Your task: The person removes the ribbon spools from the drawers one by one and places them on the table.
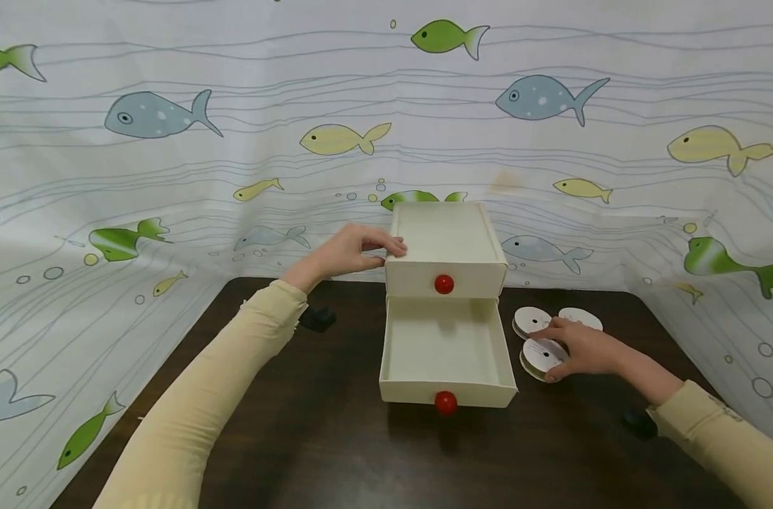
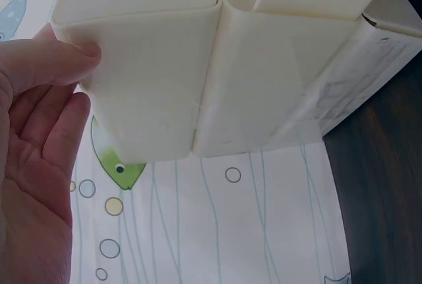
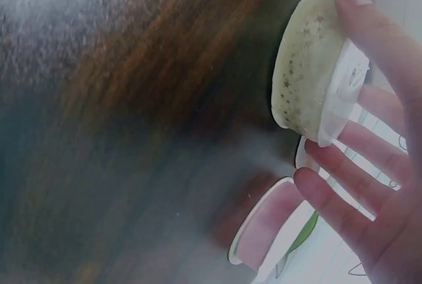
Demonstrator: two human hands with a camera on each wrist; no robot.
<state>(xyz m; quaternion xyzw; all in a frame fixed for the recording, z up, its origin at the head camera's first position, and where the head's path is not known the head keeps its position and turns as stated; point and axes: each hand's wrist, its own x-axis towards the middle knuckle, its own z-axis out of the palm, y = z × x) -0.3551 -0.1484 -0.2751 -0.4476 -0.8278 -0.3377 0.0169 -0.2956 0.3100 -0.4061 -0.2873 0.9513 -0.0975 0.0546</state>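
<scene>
The left hand rests, fingers extended, on the drawer unit's ten o'clock edge, probably steadying it; the right hand holds the near spool rim to rim, seemingly for balance. That spool is on the desk; four o'clock from the unit.

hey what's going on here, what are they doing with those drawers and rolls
A person's left hand rests on the top edge of a cream two-drawer unit. The right hand has its thumb and fingers at the edges of a star-patterned ribbon spool; whether it grips firmly is unclear. The lower drawer is open and empty, the upper drawer closed. Two more spools are nearby.
</scene>
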